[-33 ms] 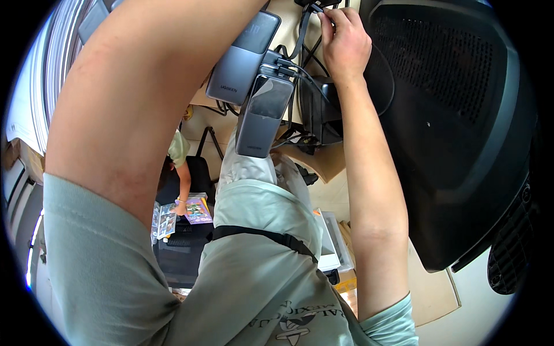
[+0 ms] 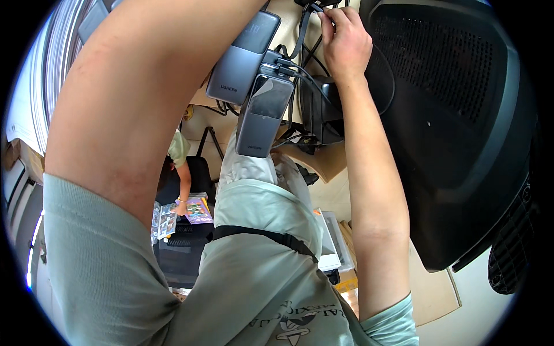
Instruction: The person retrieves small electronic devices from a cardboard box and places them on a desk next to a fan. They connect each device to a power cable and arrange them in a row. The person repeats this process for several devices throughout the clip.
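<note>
Near the top edge, my right hand [image 2: 347, 43] is closed, thumb and fingers pinching the end of a black cable [image 2: 315, 8]. My left forearm [image 2: 173, 46] reaches up across the upper left, and its hand lies beyond the top of the picture. Below that forearm is a grey-blue power bank [image 2: 234, 72] with a dark glossy upper part. A second power bank [image 2: 257, 130], with film peeling at its top, sits beside it, nearer to me. Black plugs [image 2: 285, 66] with thin cables are at its far end.
A large black casing with a perforated panel [image 2: 438, 63] fills the right side. Black cables and a dark box [image 2: 323, 109] lie between it and the power banks. At lower left, another person's hand [image 2: 181, 207] rests by colourful booklets [image 2: 198, 211] on a dark surface.
</note>
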`<control>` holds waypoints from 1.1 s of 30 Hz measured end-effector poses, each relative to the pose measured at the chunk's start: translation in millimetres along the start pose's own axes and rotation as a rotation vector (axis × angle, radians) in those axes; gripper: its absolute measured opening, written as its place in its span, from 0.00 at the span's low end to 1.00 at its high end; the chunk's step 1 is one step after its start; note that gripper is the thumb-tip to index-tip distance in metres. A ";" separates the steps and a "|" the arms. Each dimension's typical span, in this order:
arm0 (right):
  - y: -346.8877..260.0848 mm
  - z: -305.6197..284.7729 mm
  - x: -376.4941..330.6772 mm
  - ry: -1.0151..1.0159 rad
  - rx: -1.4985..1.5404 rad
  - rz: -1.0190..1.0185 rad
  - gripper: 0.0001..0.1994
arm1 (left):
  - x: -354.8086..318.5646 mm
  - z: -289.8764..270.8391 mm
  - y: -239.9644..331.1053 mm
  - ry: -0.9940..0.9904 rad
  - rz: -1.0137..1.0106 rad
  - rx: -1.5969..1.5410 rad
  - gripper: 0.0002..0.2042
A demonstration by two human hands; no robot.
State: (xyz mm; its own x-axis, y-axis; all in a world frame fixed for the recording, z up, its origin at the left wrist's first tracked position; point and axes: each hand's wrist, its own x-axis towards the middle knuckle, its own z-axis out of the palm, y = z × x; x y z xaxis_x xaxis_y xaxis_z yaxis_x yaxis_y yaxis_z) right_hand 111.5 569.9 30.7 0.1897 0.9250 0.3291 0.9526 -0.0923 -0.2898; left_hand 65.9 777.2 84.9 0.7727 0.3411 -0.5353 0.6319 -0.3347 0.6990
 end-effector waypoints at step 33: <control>-10.0 -10.7 18.8 0.002 -0.141 -0.027 0.15 | -0.7 7.7 3.4 0.058 0.012 0.198 0.16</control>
State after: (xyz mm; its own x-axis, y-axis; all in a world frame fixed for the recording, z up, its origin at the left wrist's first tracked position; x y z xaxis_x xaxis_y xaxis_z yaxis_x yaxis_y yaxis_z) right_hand 108.0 584.2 49.4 0.1636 0.9270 0.3374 0.9813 -0.1179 -0.1519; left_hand 67.9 769.1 84.0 0.7791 0.3844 -0.4952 0.6266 -0.5031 0.5952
